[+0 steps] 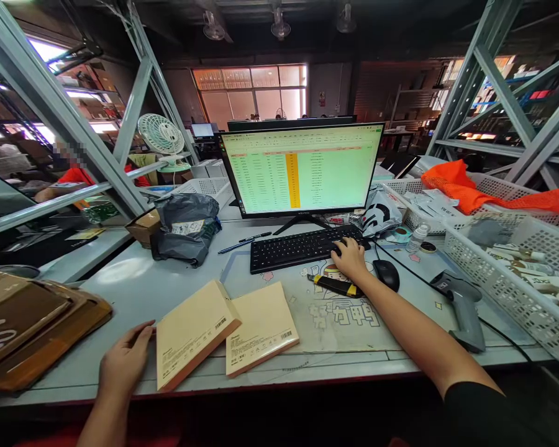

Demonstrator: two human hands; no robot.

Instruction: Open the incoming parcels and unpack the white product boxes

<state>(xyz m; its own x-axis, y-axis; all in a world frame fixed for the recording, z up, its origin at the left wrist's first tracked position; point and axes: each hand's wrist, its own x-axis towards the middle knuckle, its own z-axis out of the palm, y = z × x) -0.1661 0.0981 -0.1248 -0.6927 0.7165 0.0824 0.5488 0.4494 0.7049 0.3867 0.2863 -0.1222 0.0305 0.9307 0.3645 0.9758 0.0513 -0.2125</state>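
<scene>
Right hand [351,257], loosely spread, on the keyboard [298,247]
The nearer cream box [190,329] lies just right of the left hand [122,359]; whether it is gripped, I cannot tell.

Keyboard [293,248] — partly hidden under right hand [351,259]

White basket [498,292] right, seemingly holding bottles [545,282]; orange cloth [461,183] behind; pale fan [161,134] left.

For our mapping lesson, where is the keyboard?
In the head view, the keyboard lies near the centre, in front of the monitor, with the right hand on its right end.
</scene>
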